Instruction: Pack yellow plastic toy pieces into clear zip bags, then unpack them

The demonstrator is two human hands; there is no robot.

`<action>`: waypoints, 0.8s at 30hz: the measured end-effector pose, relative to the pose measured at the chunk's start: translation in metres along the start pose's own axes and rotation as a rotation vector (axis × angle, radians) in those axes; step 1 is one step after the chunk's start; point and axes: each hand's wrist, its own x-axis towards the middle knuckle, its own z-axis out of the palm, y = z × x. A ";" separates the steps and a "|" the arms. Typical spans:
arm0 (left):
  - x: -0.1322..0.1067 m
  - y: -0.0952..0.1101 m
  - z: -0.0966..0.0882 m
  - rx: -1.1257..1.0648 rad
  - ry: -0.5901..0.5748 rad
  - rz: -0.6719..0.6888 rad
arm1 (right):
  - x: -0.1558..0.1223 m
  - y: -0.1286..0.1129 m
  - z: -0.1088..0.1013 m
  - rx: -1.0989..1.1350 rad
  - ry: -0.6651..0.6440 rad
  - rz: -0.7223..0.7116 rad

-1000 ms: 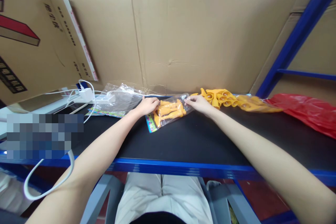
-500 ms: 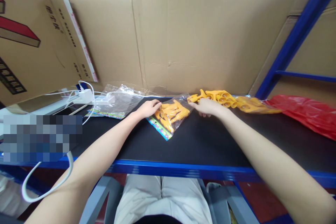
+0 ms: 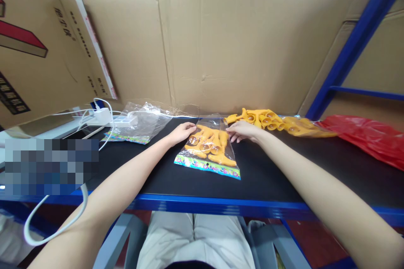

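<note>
A clear plastic bag (image 3: 202,164) with a colourful printed strip along its near edge lies on the black tabletop between my hands. Inside are several orange plastic pieces (image 3: 215,146), some with round cup-like ends. My left hand (image 3: 182,132) pinches the bag's upper left edge, fingers closed. At the right edge, my right hand (image 3: 242,131) has its bent fingers closed on the plastic; its palm side is partly hidden. Just beyond the right hand, more orange pieces (image 3: 261,118) lie in a loose heap.
An orange-filled clear bag (image 3: 299,128) and a red plastic bag (image 3: 362,134) lie at right. Clear printed bags (image 3: 143,124), a white power strip (image 3: 124,121) and cables occupy the left. A cardboard wall (image 3: 221,50) stands behind, and a blue rail (image 3: 202,204) edges the table.
The bag of orange pieces has turned so its printed strip faces me, and it lies flatter and wider. My right hand has shifted slightly and its fingers have moved to the bag's edge.
</note>
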 end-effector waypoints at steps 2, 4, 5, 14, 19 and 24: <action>-0.001 0.002 0.003 -0.089 0.035 -0.057 | 0.003 0.002 0.003 0.081 0.015 -0.001; -0.003 0.005 0.003 -0.131 0.054 -0.100 | 0.006 0.004 0.006 0.140 0.016 -0.021; -0.004 0.006 0.003 -0.146 0.051 -0.118 | 0.008 0.005 0.007 0.157 0.017 -0.033; -0.006 0.014 0.003 -0.151 0.077 -0.213 | 0.010 0.010 0.011 0.140 -0.005 -0.151; 0.002 0.003 0.001 -0.149 0.156 -0.241 | 0.005 0.006 0.013 0.177 -0.094 -0.175; 0.008 -0.007 -0.003 -0.119 0.242 -0.246 | 0.006 0.005 0.017 0.375 -0.139 -0.143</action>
